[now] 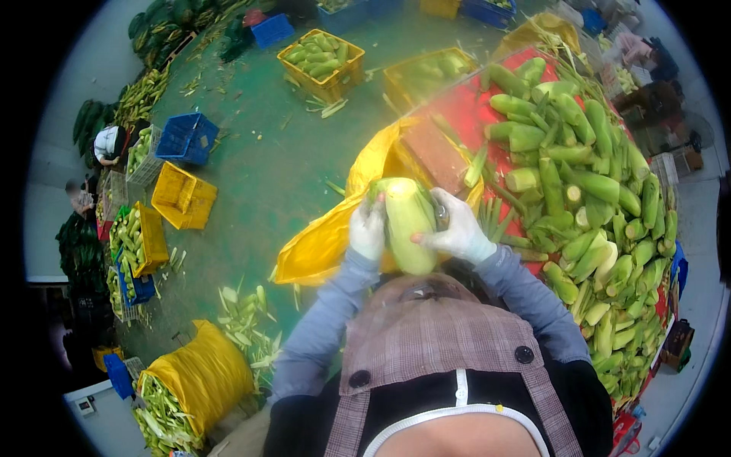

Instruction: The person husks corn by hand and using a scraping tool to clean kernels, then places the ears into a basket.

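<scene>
A pale green ear of corn in its husk (410, 234) is held upright in front of my chest, its cut stalk end at the top. My left hand (367, 225), in a white glove with bare fingertips showing, grips the ear's left side. On the opposite side my gloved right hand (457, 225) presses its thumb against the husk. A small metal piece (441, 217) shows between the right fingers; its full shape is hidden. Beneath both hands an open yellow plastic sack (320, 251) hangs beside a reddish-brown block (437, 151).
Trimmed ears (571, 154) are heaped on a red-covered table (465, 108) to the right. A yellow crate of corn (322, 85), an empty yellow crate (180, 200) and a blue crate (185, 137) stand on the green floor. A yellow sack of husks (205, 371) lies lower left. People work farther off.
</scene>
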Demonstrator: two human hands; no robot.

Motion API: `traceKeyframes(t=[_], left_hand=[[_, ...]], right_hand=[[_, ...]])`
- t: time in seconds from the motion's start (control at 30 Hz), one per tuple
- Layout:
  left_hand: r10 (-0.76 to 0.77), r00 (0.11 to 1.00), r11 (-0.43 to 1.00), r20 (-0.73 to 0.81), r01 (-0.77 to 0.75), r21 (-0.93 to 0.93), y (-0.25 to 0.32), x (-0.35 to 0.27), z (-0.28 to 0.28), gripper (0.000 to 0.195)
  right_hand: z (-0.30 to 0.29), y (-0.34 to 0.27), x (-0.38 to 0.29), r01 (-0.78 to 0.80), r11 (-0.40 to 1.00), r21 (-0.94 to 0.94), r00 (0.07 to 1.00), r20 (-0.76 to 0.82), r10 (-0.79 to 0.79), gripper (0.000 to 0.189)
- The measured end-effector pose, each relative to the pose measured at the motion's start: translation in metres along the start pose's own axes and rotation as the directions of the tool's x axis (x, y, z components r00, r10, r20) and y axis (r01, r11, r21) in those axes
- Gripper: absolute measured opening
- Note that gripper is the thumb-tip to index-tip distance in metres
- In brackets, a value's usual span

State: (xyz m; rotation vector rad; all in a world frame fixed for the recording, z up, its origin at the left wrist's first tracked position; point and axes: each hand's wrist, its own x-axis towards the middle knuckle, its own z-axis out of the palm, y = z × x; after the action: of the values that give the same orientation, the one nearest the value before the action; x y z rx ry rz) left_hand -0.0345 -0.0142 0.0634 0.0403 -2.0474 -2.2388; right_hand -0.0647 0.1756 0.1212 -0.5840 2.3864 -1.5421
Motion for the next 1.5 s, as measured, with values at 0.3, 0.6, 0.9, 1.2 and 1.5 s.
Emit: traceKeyframes(t=[0.3, 0.6, 0.9, 1.2, 1.5], left_hand=[[-0.282, 0.952, 0.843, -0.119, 0.186, -0.505, -0.005, 0.021, 0.004, 0.031], [0.05, 0.979, 0.999, -0.196, -0.048, 0.013, -0.011, 0.012, 0.043, 0.017], [-0.164, 0.934, 0.933, -0.316, 0.043, -0.356, -0.002, 0.007, -0.006, 0.035], [0.163, 0.957, 0.807, -0.241, 0.012, 0.591, -0.094, 0.032, -0.015, 0.058], [-0.004, 0.878, 0.921, 0.479, -0.184, 0.344, 0.016, 0.066, 0.029, 0.061]], right_hand=[[0.003, 0.044, 0.039, -0.07, 0.995, 0.077, 0.965, -0.245, 0.087, 0.081], [0.031, 0.059, 0.046, -0.058, 0.887, 0.458, 0.897, -0.367, 0.248, 0.055], [-0.032, 0.147, 0.024, 0.14, 0.392, 0.909, 0.597, -0.393, 0.699, 0.044], [-0.032, 0.092, 0.033, 0.079, 0.801, 0.594, 0.603, -0.668, 0.436, 0.038], [0.006, 0.06, 0.006, 0.088, 0.85, 0.519, 0.887, -0.429, 0.17, 0.056]])
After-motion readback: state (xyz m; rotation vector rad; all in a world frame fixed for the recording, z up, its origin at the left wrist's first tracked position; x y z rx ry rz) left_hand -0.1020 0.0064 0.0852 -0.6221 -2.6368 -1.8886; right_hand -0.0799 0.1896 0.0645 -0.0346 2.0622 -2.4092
